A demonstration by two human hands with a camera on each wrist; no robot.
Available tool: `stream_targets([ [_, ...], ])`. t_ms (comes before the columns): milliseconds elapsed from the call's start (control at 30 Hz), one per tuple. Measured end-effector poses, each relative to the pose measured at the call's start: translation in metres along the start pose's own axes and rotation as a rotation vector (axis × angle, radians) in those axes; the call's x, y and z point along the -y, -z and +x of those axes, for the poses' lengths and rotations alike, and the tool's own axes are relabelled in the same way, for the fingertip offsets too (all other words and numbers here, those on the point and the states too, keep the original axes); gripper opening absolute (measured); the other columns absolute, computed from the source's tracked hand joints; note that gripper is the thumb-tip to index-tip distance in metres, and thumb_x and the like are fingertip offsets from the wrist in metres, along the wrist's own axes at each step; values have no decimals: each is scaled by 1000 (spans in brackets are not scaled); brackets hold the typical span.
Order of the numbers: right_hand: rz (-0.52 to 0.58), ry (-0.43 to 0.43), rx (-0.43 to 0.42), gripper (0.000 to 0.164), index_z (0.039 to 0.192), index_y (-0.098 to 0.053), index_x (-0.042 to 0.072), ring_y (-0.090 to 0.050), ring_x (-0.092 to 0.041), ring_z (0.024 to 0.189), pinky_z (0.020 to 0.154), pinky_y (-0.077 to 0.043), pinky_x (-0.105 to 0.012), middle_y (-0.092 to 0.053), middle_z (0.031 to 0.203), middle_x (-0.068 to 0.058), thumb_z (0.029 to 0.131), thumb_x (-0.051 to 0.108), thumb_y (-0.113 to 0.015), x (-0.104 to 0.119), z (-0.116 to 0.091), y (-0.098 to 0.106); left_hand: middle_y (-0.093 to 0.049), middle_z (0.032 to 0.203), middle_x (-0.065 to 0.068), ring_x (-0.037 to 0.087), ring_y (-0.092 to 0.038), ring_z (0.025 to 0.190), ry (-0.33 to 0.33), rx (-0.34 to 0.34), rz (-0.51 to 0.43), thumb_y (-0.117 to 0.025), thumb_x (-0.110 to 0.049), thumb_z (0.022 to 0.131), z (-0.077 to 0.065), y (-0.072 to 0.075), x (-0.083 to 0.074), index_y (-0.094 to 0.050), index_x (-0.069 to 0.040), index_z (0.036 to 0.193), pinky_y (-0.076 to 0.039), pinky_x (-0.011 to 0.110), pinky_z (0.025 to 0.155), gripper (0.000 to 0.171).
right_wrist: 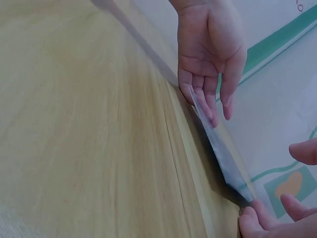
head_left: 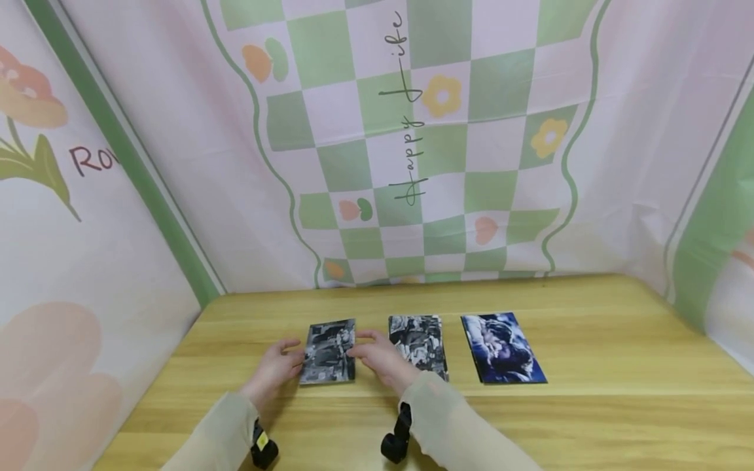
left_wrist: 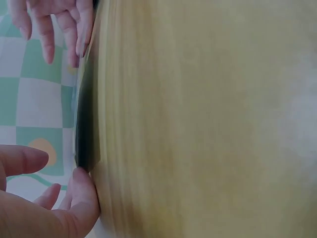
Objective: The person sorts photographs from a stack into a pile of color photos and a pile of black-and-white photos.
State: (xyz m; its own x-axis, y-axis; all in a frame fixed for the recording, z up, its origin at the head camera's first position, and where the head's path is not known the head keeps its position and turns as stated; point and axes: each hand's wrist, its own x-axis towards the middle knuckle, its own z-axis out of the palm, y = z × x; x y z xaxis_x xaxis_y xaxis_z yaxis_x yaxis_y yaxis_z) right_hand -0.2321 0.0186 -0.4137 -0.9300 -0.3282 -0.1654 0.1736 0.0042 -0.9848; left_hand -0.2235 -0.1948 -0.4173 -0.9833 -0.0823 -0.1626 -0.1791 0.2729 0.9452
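A black-and-white photo print (head_left: 328,353) lies at the left of the row on the table, between both hands. My left hand (head_left: 275,367) touches its left edge with the fingertips, thumb apart from the print. On the opposite edge, the right hand (head_left: 383,358) touches with loosely extended fingers, its wrist beside a second black-and-white print (head_left: 419,337). Seen from the right wrist, the print (right_wrist: 218,146) slants between the two hands, with a dark shadow beneath it. The left wrist view shows its dark underside along the tabletop.
A blue-toned photo print (head_left: 505,347) lies on the right of the wooden table (head_left: 601,366), with another print's edge under it. Behind the table hangs a checked, flower-patterned cloth (head_left: 436,150). Black straps with small cameras (head_left: 394,447) sit on both wrists.
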Motion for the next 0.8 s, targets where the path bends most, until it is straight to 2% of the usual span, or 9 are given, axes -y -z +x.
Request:
stream_targets([
  [67, 13, -5, -8, 56, 138, -34, -7, -45, -42, 125, 106, -40, -50, -40, 138, -30, 90, 6, -57, -1, 1, -2, -47, 130, 37, 30, -59, 103, -11, -10, 15, -46, 6, 91, 0, 1, 1, -35, 16, 134, -55, 30, 85, 45],
  [133, 28, -7, -22, 56, 139, -32, -9, -47, -41, 122, 102, -45, -47, -41, 136, -31, 89, 1, -56, -2, 2, -3, -49, 127, 37, 22, -60, 93, -27, -24, 32, -48, 7, 89, -1, 1, 3, -37, 16, 133, -53, 23, 72, 46],
  [200, 32, -5, -40, 58, 139, -30, -10, -51, -41, 119, 95, -51, -43, -43, 134, -33, 87, -5, -55, -5, 4, -5, -51, 124, 37, 18, -59, 89, -48, -36, 52, -51, 8, 87, -3, 1, 4, -39, 16, 131, -51, 21, 67, 47],
  [367, -48, -11, -104, 56, 138, -35, -9, -55, -41, 111, 79, -57, -42, -48, 130, -32, 85, -10, -55, -8, 4, -7, -54, 119, 37, 22, -61, 91, -65, -41, 29, -55, 10, 84, -9, -4, 3, -40, 16, 130, -56, 28, 74, 49],
  [533, -117, -20, -94, 56, 140, -39, -4, -59, -36, 108, 70, -58, -39, -54, 126, -28, 87, -9, -56, -7, 2, -7, -58, 109, 31, 15, -58, 78, -57, -34, -54, -54, 14, 81, -13, -13, 0, -44, 18, 125, -53, 23, 66, 45],
  [633, -113, -33, -81, 57, 140, -39, -2, -61, -27, 98, 65, -57, -34, -57, 119, -23, 87, -10, -55, -6, 0, -5, -60, 103, 24, 13, -55, 74, -63, -61, -45, -54, 14, 80, -14, -16, -1, -47, 17, 122, -50, 22, 62, 42],
  [800, -70, -32, -52, 60, 144, -35, 2, -49, -12, 71, 47, -41, -21, -54, 100, -9, 88, -9, -53, -3, -4, 4, -60, 106, 25, 14, -58, 76, -62, -88, -20, -56, 8, 86, -15, -15, -2, -46, 14, 124, -54, 28, 65, 40],
])
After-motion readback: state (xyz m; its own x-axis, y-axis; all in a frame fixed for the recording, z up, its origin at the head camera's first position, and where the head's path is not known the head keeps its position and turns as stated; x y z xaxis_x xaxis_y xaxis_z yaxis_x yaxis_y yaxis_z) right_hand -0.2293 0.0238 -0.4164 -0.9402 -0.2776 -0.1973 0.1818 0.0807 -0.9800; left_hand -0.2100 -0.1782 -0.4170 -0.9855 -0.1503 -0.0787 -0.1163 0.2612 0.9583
